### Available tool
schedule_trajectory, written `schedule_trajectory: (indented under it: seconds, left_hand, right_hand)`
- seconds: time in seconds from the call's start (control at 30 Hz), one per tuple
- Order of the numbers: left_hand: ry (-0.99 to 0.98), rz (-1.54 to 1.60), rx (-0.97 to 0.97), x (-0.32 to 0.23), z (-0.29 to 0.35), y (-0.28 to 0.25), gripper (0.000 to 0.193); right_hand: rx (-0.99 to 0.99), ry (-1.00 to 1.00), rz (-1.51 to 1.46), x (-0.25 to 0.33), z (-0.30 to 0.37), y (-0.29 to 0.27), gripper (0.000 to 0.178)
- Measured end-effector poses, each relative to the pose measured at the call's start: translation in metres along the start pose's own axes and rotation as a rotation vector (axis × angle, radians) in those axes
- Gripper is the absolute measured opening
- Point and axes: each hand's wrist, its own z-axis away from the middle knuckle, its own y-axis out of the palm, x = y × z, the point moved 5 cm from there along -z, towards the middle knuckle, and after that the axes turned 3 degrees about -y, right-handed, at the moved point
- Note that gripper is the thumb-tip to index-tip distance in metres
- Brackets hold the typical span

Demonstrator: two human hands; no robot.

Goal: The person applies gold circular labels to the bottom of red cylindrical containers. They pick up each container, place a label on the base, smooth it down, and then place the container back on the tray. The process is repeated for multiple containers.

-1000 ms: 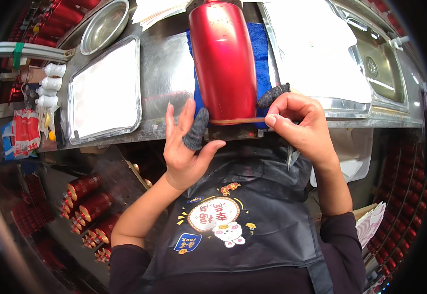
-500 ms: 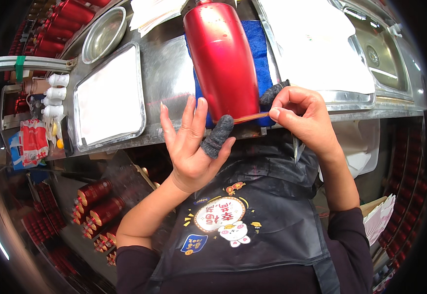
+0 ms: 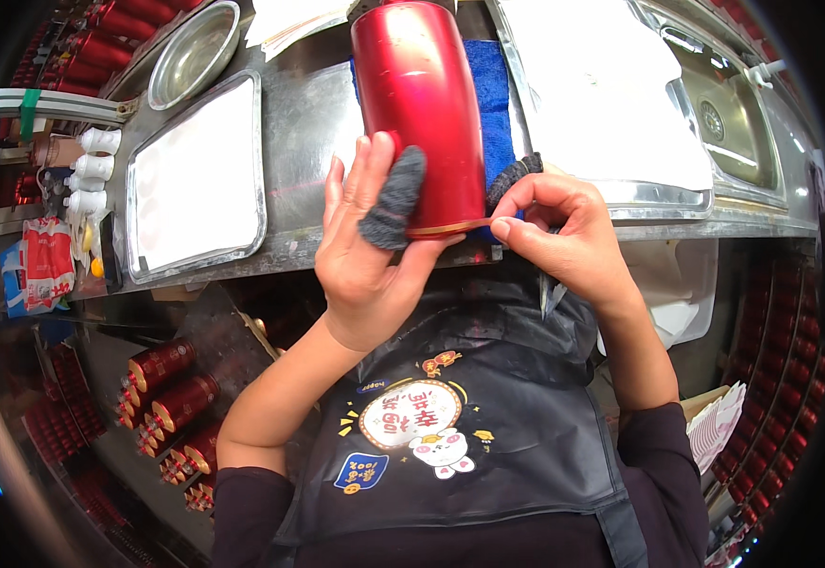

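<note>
A large glossy red bottle (image 3: 422,104) lies on a blue towel (image 3: 495,104), its base facing me at the table's near edge. A thin gold-brown strip (image 3: 441,228) runs along the base rim, and its right end is pinched between the thumb and index finger of my right hand (image 3: 564,241). My left hand (image 3: 360,275) lies against the bottle's left side with fingers stretched out. Its thumb is at the base, by the strip. A dark grey knitted finger cover (image 3: 398,199) sits on the left index finger; a similar one (image 3: 515,180) shows on a right-hand finger.
To the left are a metal tray (image 3: 260,170) with a white sheet and a steel bowl (image 3: 195,57). White sheets (image 3: 602,104) cover a tray on the right, beside a sink (image 3: 730,123). Several red bottles (image 3: 185,402) stand below the table at left.
My left hand has moved in against the bottle's side and base. The strip now lies closer along the rim, with less of it stretched toward my right hand.
</note>
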Motion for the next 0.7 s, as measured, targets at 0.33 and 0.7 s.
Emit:
schedule_trajectory:
  seconds: [0.33,0.7]
  left_hand:
    - [0.022,-0.085,0.137,0.013,0.046,-0.011,0.05]
    - [0.256,-0.324,0.071,-0.024,0.006,-0.007,0.033]
  right_hand:
    - [-0.046,0.023,0.023,0.005,0.005,-0.006,0.009]
    - [-0.054,-0.007,0.035,-0.003,-0.002,-0.006,0.01]
